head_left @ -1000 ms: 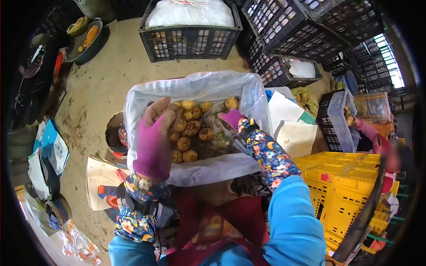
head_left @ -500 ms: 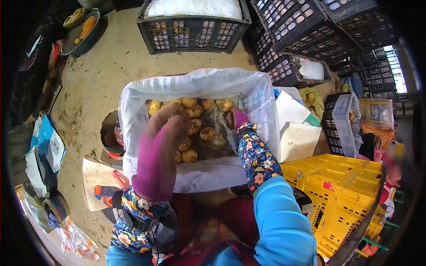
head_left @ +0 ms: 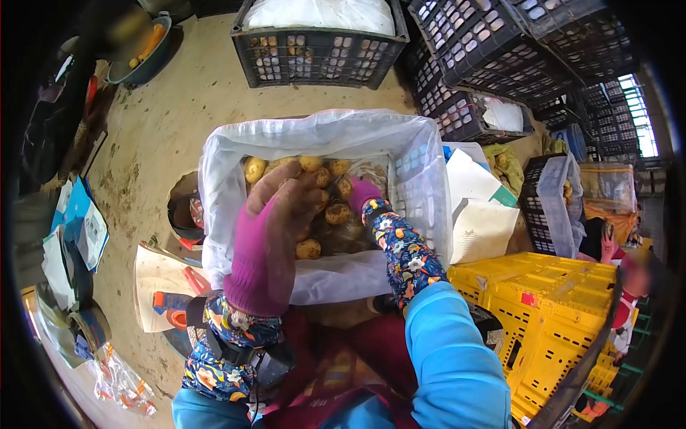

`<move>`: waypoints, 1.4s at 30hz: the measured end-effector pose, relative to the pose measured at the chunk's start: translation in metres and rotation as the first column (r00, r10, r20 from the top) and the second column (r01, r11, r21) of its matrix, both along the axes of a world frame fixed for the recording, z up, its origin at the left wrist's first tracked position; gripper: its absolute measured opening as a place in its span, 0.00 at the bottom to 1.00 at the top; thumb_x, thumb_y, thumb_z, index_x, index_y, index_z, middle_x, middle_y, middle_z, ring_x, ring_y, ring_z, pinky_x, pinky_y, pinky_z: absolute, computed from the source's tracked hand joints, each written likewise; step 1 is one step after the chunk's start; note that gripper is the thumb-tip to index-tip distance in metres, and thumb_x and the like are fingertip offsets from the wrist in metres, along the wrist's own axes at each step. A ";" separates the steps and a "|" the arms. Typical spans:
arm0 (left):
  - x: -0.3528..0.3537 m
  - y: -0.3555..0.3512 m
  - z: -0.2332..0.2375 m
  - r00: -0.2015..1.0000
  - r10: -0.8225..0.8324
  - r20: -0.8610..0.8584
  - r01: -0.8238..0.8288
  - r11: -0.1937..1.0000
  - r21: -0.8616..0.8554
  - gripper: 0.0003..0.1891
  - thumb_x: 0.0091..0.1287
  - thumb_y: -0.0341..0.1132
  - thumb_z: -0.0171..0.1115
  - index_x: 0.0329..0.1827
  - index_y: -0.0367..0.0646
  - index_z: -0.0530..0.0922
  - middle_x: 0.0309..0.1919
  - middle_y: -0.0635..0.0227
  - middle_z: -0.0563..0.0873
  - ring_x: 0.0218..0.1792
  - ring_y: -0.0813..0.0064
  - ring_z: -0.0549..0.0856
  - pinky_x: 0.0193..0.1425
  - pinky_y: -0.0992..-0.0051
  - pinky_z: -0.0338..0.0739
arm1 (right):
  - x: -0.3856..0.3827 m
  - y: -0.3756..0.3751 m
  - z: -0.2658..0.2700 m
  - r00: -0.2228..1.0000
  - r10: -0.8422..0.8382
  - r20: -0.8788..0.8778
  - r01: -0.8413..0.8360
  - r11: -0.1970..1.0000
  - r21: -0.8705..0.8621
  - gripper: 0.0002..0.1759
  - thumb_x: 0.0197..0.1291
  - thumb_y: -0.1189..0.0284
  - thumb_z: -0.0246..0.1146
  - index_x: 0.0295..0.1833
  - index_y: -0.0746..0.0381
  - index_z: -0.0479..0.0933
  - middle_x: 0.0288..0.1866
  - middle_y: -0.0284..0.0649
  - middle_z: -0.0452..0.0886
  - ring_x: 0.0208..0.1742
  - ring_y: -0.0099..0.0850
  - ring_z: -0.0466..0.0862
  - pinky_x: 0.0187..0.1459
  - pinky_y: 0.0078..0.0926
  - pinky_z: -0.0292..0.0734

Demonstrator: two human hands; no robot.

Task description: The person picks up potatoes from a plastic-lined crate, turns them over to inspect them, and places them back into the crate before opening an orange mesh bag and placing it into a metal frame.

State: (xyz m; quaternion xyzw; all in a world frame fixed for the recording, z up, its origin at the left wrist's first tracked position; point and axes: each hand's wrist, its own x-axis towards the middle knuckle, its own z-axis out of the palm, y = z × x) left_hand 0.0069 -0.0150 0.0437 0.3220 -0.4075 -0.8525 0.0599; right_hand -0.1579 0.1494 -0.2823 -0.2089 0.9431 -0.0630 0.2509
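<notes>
Right hand [head_left: 363, 193] sunk deeper among fruit [head_left: 309, 249], centre frame; grip hidden. Left hand [head_left: 275, 229] curled above, grip unclear. Lift gently.

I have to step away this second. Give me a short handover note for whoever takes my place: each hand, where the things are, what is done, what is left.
Left hand: gloved, raised over the lined crate, fingers curled; whether it holds anything cannot be told.
Right hand: down inside the crate among the round yellow-brown pieces, fingertips hidden.
Things: the pieces lie loose in the crate just ahead of the person; a yellow crate stands to the right.
Done: a layer of pieces is in the crate.
Left: the crate is not full, and its liner is open.
</notes>
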 end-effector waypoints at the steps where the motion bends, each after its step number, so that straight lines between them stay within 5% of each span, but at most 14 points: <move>1: -0.004 0.000 0.001 1.000 0.008 0.012 -0.008 1.000 0.009 0.26 0.73 0.41 0.57 0.69 0.36 0.67 0.56 0.58 0.80 0.56 0.69 0.81 0.62 0.70 0.73 | 0.006 -0.006 -0.010 0.999 0.025 -0.026 -0.023 0.998 0.065 0.32 0.55 0.68 0.66 0.67 0.47 0.69 0.57 0.53 0.78 0.54 0.52 0.82 0.53 0.46 0.79; 9: -0.013 -0.001 -0.006 0.998 -0.024 0.057 0.025 1.000 -0.016 0.22 0.73 0.38 0.55 0.67 0.39 0.69 0.56 0.59 0.80 0.55 0.70 0.80 0.64 0.69 0.74 | -0.015 0.004 -0.040 0.911 -0.348 0.220 0.383 0.913 -0.143 0.43 0.48 0.60 0.74 0.70 0.57 0.66 0.57 0.50 0.77 0.54 0.48 0.82 0.57 0.39 0.77; 10: -0.011 0.000 -0.006 0.998 -0.034 0.053 0.035 0.999 -0.019 0.22 0.73 0.39 0.56 0.67 0.39 0.69 0.56 0.59 0.80 0.55 0.70 0.80 0.64 0.69 0.74 | -0.015 0.010 -0.029 0.802 -0.356 0.481 0.512 0.823 -0.246 0.40 0.51 0.60 0.72 0.69 0.60 0.67 0.57 0.49 0.77 0.54 0.45 0.81 0.57 0.38 0.77; 13: -0.009 0.006 -0.009 0.995 -0.059 0.087 0.063 0.997 -0.053 0.23 0.72 0.37 0.58 0.67 0.38 0.69 0.58 0.60 0.79 0.56 0.71 0.79 0.64 0.70 0.74 | -0.013 0.018 0.038 0.286 0.018 0.958 0.868 0.418 -0.268 0.30 0.62 0.61 0.66 0.64 0.67 0.71 0.60 0.46 0.77 0.54 0.39 0.80 0.56 0.33 0.77; 16: -0.008 0.024 -0.035 0.995 -0.096 -0.040 0.082 0.960 -0.268 0.29 0.65 0.28 0.65 0.69 0.36 0.67 0.59 0.61 0.77 0.54 0.72 0.80 0.62 0.72 0.75 | -0.010 0.022 0.111 0.224 0.440 0.869 0.876 0.299 -0.378 0.27 0.65 0.63 0.62 0.66 0.64 0.69 0.61 0.45 0.76 0.57 0.36 0.80 0.58 0.32 0.77; 19: -0.007 0.050 -0.050 0.958 -0.243 -0.151 0.163 0.897 -0.410 0.34 0.61 0.24 0.67 0.70 0.36 0.65 0.61 0.59 0.75 0.57 0.70 0.79 0.63 0.70 0.75 | 0.032 0.023 0.267 0.311 0.632 0.710 0.758 0.285 -0.586 0.27 0.67 0.66 0.59 0.68 0.62 0.65 0.60 0.43 0.76 0.60 0.34 0.79 0.61 0.32 0.76; 22: -0.004 0.064 -0.049 0.904 -0.350 -0.244 0.230 0.882 -0.410 0.39 0.57 0.25 0.71 0.73 0.36 0.63 0.60 0.58 0.76 0.59 0.67 0.78 0.63 0.69 0.75 | 0.064 0.043 0.325 0.805 0.307 0.508 0.347 0.451 -0.822 0.34 0.58 0.60 0.69 0.66 0.65 0.68 0.47 0.41 0.84 0.51 0.33 0.84 0.53 0.30 0.78; 24: -0.013 0.047 -0.104 0.865 -0.479 -0.148 0.104 0.462 -0.881 0.45 0.53 0.28 0.74 0.75 0.35 0.60 0.64 0.56 0.75 0.62 0.63 0.77 0.69 0.67 0.69 | 0.082 0.052 0.325 0.993 -0.050 0.109 0.113 0.688 -0.717 0.47 0.44 0.50 0.77 0.65 0.66 0.69 0.52 0.48 0.82 0.54 0.41 0.83 0.53 0.35 0.77; 26: -0.011 0.052 -0.107 0.798 -0.573 -0.186 0.179 0.520 -0.835 0.46 0.51 0.28 0.74 0.74 0.35 0.61 0.68 0.54 0.71 0.68 0.62 0.71 0.74 0.66 0.61 | 0.101 0.060 0.335 0.991 -0.136 -0.011 0.099 0.771 -0.629 0.44 0.44 0.47 0.74 0.59 0.67 0.72 0.46 0.56 0.84 0.50 0.54 0.83 0.54 0.42 0.77; 30: -0.003 0.049 -0.100 0.712 -0.692 -0.119 0.229 0.389 -0.892 0.38 0.61 0.24 0.66 0.75 0.37 0.60 0.66 0.58 0.72 0.66 0.67 0.72 0.70 0.70 0.66 | 0.114 0.064 0.314 0.951 -0.273 -0.142 0.132 0.778 -0.614 0.28 0.48 0.48 0.68 0.38 0.65 0.82 0.36 0.54 0.85 0.41 0.53 0.84 0.43 0.45 0.79; 32: 0.000 0.058 -0.084 0.670 -0.718 -0.188 0.285 0.483 -0.828 0.36 0.63 0.24 0.63 0.76 0.37 0.59 0.66 0.60 0.72 0.65 0.67 0.73 0.70 0.70 0.65 | 0.105 0.055 0.285 0.917 -0.366 -0.156 0.174 0.721 -0.670 0.23 0.48 0.51 0.66 0.27 0.64 0.83 0.30 0.53 0.84 0.34 0.51 0.85 0.37 0.46 0.78; 38: -0.001 0.045 -0.076 0.710 -0.669 -0.222 0.497 0.699 -0.515 0.36 0.67 0.35 0.59 0.77 0.38 0.56 0.69 0.55 0.68 0.65 0.63 0.73 0.69 0.65 0.66 | 0.069 0.081 0.247 0.824 -0.532 0.192 0.495 0.514 -0.701 0.34 0.51 0.49 0.68 0.57 0.64 0.76 0.49 0.57 0.83 0.53 0.54 0.82 0.55 0.46 0.77; 41: -0.019 0.026 -0.087 0.766 -0.622 -0.161 0.458 0.704 -0.543 0.38 0.67 0.35 0.60 0.78 0.39 0.54 0.69 0.55 0.68 0.65 0.63 0.73 0.69 0.64 0.67 | 0.100 0.081 0.279 0.603 -0.782 -0.159 0.464 0.506 -0.727 0.43 0.51 0.48 0.68 0.67 0.62 0.66 0.55 0.58 0.80 0.59 0.53 0.79 0.60 0.46 0.73; 42: -0.023 0.024 -0.088 0.782 -0.602 -0.163 0.430 0.709 -0.558 0.39 0.66 0.35 0.62 0.78 0.40 0.54 0.69 0.55 0.67 0.65 0.63 0.72 0.69 0.64 0.67 | 0.092 0.087 0.276 0.763 -0.646 0.039 0.341 0.351 -0.872 0.40 0.52 0.49 0.69 0.66 0.63 0.70 0.54 0.58 0.81 0.58 0.53 0.79 0.60 0.47 0.73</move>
